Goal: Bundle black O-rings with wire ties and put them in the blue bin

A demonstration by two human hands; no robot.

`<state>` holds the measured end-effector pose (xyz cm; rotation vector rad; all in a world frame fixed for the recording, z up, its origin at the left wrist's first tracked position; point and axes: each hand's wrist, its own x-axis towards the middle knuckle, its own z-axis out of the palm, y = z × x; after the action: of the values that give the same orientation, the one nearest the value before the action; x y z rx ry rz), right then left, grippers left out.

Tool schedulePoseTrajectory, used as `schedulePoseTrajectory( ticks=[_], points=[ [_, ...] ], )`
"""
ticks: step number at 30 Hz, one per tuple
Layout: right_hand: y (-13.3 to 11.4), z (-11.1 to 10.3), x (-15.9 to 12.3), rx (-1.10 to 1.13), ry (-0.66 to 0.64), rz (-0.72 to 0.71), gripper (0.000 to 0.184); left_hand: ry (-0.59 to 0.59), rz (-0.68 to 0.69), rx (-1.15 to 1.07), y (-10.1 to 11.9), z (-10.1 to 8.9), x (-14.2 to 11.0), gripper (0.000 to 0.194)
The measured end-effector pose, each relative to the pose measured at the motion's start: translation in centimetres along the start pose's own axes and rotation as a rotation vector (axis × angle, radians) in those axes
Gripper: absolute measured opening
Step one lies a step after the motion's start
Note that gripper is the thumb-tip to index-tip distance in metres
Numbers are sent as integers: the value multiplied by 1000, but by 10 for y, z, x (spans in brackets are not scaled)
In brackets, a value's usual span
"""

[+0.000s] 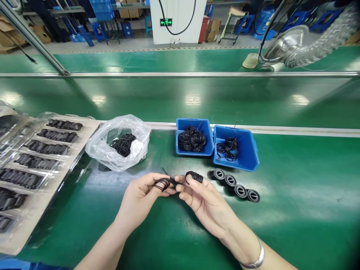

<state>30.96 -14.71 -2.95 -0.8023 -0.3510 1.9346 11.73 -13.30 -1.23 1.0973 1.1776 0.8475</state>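
My left hand (pixel 143 197) is closed, with a bunch of thin black rubber rings (pixel 162 183) looped over its fingers. My right hand (pixel 202 200) is closed too, pinching a small black part (pixel 173 182) between the two hands, and a stack of black rings (pixel 194 176) sits on its fingertip. Both hands hover over the green bench (pixel 295 210). Just right of my right hand lies a row of several round black caps (pixel 235 185).
Two blue bins (pixel 194 125) (pixel 247 157) of black rings stand behind the hands. A clear plastic bag (pixel 118 150) of rings lies to the left. Plastic trays (pixel 42 157) of black parts fill the far left. A conveyor (pixel 180 99) runs behind.
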Motion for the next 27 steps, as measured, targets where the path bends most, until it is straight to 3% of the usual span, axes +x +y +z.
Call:
schedulePoseTrajectory(
  ticks=[5,10,13,16,27],
  points=[
    [-3,2,0,-87,-21,0,20,-32,47,48,-4,0,-2,18],
    [3,1,1,-277,77,-92,19,-52,142,160,-3,0,-5,23],
    [8,0,0,-386,46,-106,18,-73,155,142,-2,2,-6,24],
    [11,1,-1,-407,-9,-84,16,-80,160,159,-3,4,-6,23],
    [10,0,-1,-427,31,-74,20,-105,171,167,-5,2,-5,27]
  ],
)
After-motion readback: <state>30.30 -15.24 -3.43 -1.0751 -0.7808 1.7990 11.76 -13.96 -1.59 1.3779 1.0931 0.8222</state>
